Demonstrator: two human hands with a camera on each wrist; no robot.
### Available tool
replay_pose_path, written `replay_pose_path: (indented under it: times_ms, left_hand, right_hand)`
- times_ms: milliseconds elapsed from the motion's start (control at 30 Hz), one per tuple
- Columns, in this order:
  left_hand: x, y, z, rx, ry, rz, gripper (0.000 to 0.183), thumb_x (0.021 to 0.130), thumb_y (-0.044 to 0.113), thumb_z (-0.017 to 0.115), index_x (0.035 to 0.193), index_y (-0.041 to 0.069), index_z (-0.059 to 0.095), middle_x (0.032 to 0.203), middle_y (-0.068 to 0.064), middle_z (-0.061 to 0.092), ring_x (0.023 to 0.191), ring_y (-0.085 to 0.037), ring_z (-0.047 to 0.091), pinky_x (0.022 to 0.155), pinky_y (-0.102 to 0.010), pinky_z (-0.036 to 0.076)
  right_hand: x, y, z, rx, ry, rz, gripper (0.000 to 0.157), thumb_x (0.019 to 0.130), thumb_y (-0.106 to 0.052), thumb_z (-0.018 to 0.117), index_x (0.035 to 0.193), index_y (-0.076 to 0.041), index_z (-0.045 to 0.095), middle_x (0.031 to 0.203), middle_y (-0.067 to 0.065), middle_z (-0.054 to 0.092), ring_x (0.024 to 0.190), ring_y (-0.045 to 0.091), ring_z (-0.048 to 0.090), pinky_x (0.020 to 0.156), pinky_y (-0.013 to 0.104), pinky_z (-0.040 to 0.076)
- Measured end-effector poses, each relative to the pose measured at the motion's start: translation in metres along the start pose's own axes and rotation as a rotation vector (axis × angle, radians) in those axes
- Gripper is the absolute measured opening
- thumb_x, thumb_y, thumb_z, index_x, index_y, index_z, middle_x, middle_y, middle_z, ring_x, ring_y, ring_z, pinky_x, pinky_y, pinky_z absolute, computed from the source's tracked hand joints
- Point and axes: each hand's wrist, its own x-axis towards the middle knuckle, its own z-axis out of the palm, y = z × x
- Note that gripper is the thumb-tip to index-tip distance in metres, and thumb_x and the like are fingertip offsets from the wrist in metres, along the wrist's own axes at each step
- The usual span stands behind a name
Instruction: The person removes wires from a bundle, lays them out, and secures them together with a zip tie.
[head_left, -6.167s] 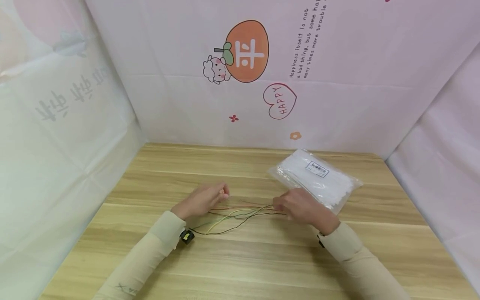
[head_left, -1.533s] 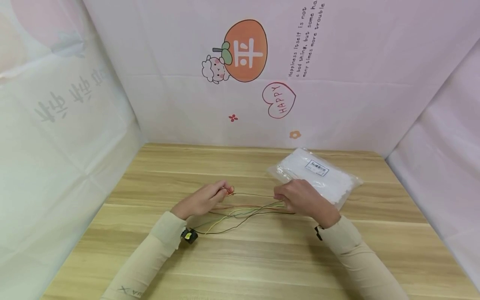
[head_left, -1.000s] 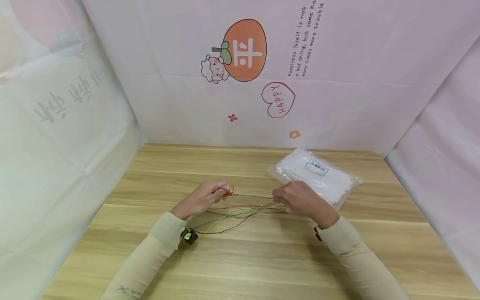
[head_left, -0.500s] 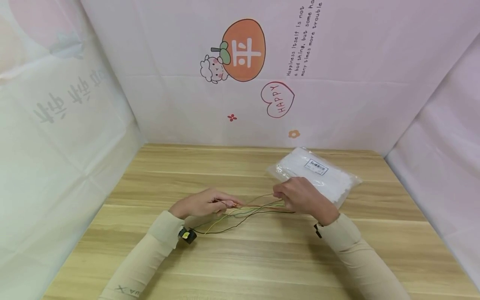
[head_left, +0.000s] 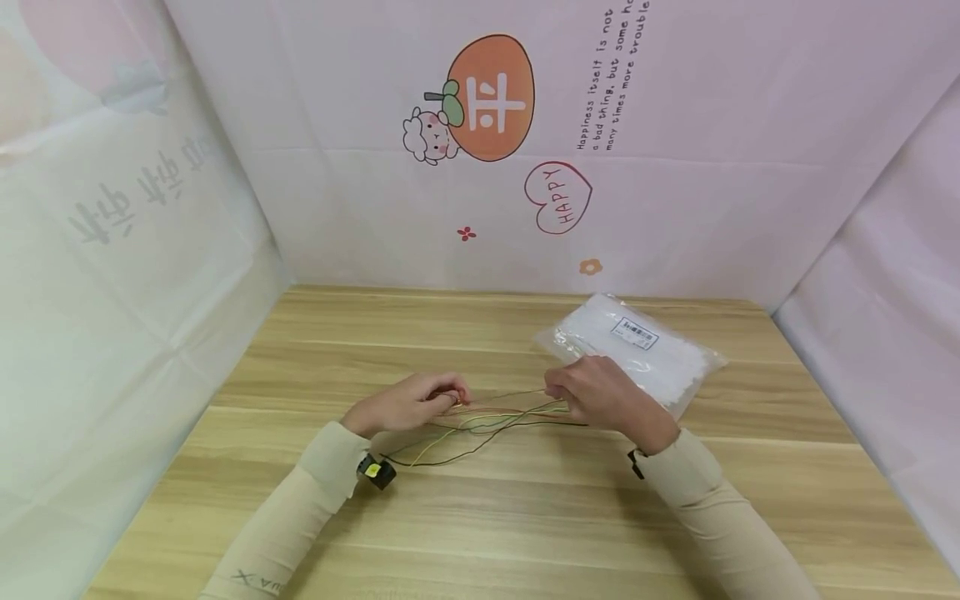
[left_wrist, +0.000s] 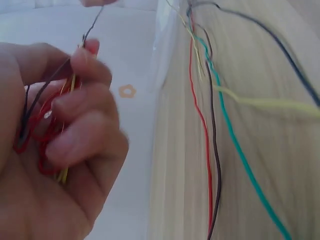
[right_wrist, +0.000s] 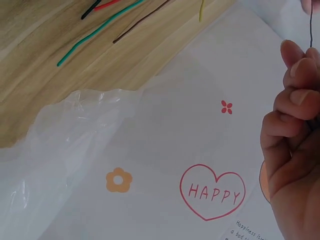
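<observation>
In the head view my left hand (head_left: 408,404) is above the middle of the table, fingers curled round a small bundle of wires. The left wrist view shows this bundle as looped red wire (left_wrist: 42,120) with yellow and dark strands, partly hidden by the fingers. A thin dark wire (left_wrist: 92,24) runs from its top to my right hand (head_left: 603,400), which pinches the far end. Beneath the hands, several loose wires lie crossed on the table: black (head_left: 442,462), green (left_wrist: 225,110), red (left_wrist: 204,130), brown (left_wrist: 215,150) and yellow (left_wrist: 270,102).
A clear plastic bag (head_left: 592,329) of white contents with a barcode label lies behind and partly under the right hand's side. White printed cloth (head_left: 360,225) walls the wooden table (head_left: 480,533) at the back and both sides.
Half a second ago the left hand's fingers reached lower and further right over the loose wires; now they are drawn back and curled. The right hand has stayed nearly in place, pinching the dark wire.
</observation>
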Motion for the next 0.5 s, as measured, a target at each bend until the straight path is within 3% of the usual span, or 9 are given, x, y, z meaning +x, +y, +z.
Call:
replay_pose_path:
  times_ms: [167,267,367,500]
  left_hand:
    - [0.001,0.000,-0.001,0.094,0.093,-0.031,0.026,0.107,0.010,0.047,0.119,0.003,0.069,0.115,-0.014,0.074,0.091,-0.013,0.060,0.082,-0.027,0.053]
    - [0.002,0.000,-0.002,0.104,0.116,-0.054,0.027,0.106,0.011,0.048,0.117,0.003,0.071,0.092,-0.006,0.070,0.077,-0.010,0.056,0.070,-0.023,0.049]
    - [0.000,-0.001,-0.004,0.093,0.129,-0.071,0.027,0.109,0.012,0.046,0.110,0.001,0.071,0.074,0.002,0.055,0.063,-0.007,0.045,0.058,-0.021,0.039]
    - [-0.004,-0.005,-0.007,0.086,0.097,-0.046,0.028,0.113,0.012,0.043,0.102,0.003,0.067,0.068,0.005,0.044,0.057,-0.005,0.038,0.056,-0.021,0.037]
  right_hand:
    - [0.001,-0.003,0.000,-0.021,0.050,-0.069,0.037,0.089,-0.007,0.081,0.067,-0.018,0.053,0.056,-0.011,0.050,0.053,0.000,0.029,0.049,0.018,0.031]
    - [0.001,-0.004,-0.002,-0.044,0.075,-0.089,0.037,0.089,-0.006,0.080,0.067,-0.018,0.053,0.057,-0.010,0.056,0.053,0.000,0.029,0.048,0.019,0.031]
    - [-0.002,-0.002,-0.007,-0.054,0.065,-0.056,0.037,0.087,0.002,0.075,0.066,-0.018,0.052,0.057,-0.011,0.056,0.053,0.000,0.029,0.048,0.019,0.030]
    - [-0.007,0.005,-0.012,-0.037,0.033,-0.001,0.037,0.089,0.004,0.071,0.066,-0.019,0.052,0.055,-0.014,0.047,0.054,0.000,0.026,0.050,0.019,0.027]
